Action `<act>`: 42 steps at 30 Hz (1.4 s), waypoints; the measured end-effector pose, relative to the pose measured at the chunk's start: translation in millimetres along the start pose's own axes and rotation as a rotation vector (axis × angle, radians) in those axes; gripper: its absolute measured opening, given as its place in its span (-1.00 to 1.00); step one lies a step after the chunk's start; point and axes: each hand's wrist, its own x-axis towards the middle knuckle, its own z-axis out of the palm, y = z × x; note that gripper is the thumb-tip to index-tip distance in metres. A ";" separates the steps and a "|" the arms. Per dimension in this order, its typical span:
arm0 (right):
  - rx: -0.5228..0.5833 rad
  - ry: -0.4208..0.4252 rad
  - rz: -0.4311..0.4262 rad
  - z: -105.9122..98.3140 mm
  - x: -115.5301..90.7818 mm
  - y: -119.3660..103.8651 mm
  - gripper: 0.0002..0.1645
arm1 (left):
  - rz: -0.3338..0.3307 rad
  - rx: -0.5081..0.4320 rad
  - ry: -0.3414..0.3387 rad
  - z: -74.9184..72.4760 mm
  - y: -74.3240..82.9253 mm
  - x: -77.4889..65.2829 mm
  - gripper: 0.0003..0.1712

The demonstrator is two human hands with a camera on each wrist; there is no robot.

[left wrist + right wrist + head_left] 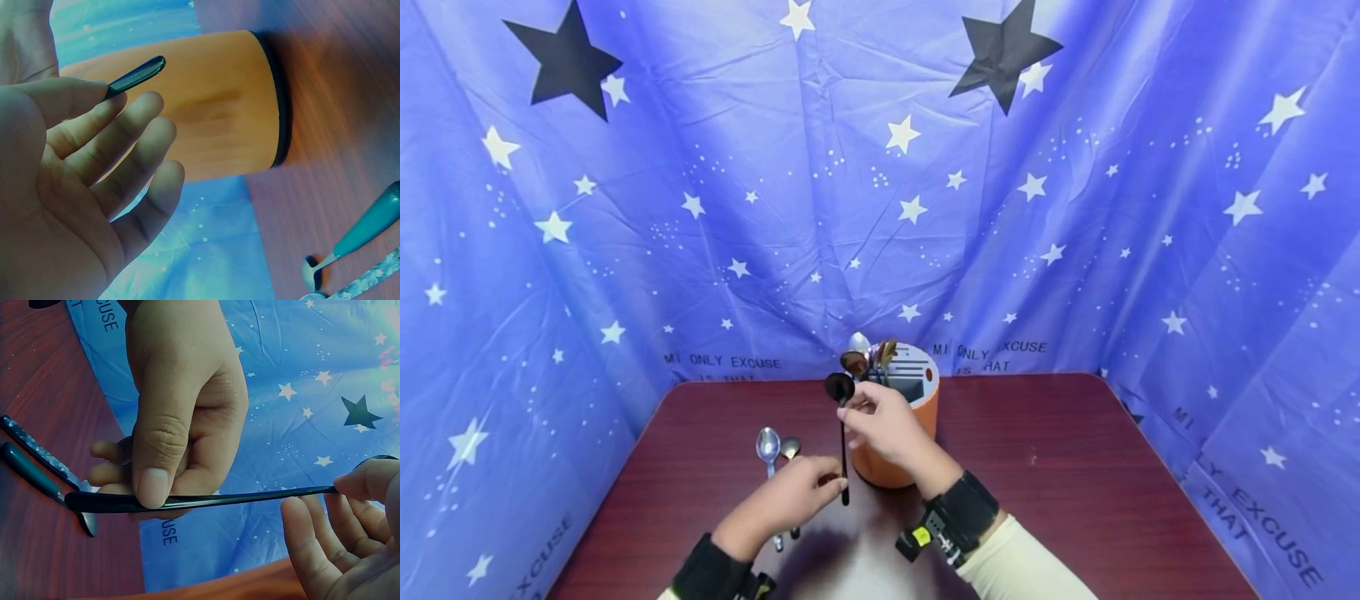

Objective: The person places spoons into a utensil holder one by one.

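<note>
A black long-handled spoon (844, 446) stands upright, bowl up, between both hands in the head view. My right hand (887, 422) pinches it just under the bowl. Lower down, my left hand (797, 492) pinches the handle near its end between thumb and index finger. In the left wrist view the handle tip (140, 76) pokes out past the thumb, the other fingers loosely spread. Right behind the hands is an orange cylindrical holder (887, 471) with a white slotted top, partly covered by the right hand. Several spoons (880, 354) stand in its left side.
Left of the holder, a silver spoon (767, 446) with a patterned handle and a spoon with a dark green handle (375, 215) lie side by side on the dark red table (1037, 475). A blue star-print curtain (820, 208) surrounds the table's back and sides.
</note>
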 end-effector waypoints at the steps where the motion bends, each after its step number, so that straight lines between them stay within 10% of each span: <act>1: 0.006 0.003 -0.001 -1.2 -0.1 -0.9 -0.80 | 0.001 0.006 0.004 -0.5 1.0 0.7 -0.82; 42: 0.068 0.097 -0.060 -30.8 -0.3 -11.4 -0.66 | 0.113 0.081 0.001 -26.0 35.4 40.3 -0.87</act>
